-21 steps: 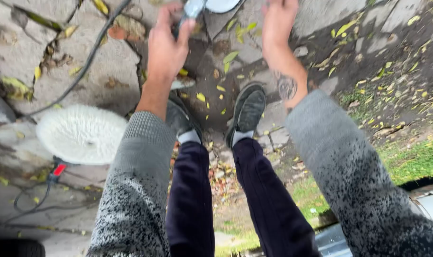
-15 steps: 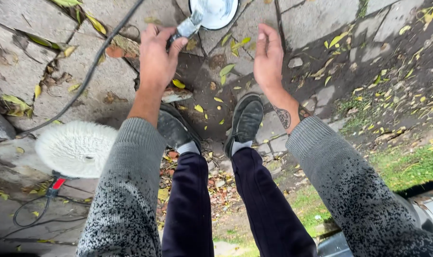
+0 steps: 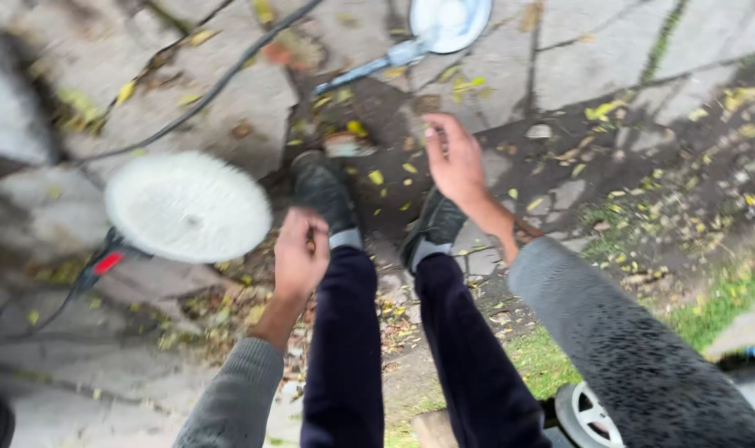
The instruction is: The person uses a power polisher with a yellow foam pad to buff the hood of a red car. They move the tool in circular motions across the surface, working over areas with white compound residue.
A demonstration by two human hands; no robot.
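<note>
Cracked stone paving (image 3: 560,75); fallen leaves (image 3: 601,110); grass (image 3: 726,294).

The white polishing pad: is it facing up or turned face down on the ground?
Facing up: the white polishing pad shows its fluffy round face to the camera.

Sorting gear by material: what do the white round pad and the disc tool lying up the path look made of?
The white round pad looks like fluffy wool or synthetic fleece: matte, fuzzy surface. The disc tool seems metal, with a shiny pale dish and silvery handle; motion blur leaves this uncertain. It lies on grey stone paving, rough and cracked.
</note>
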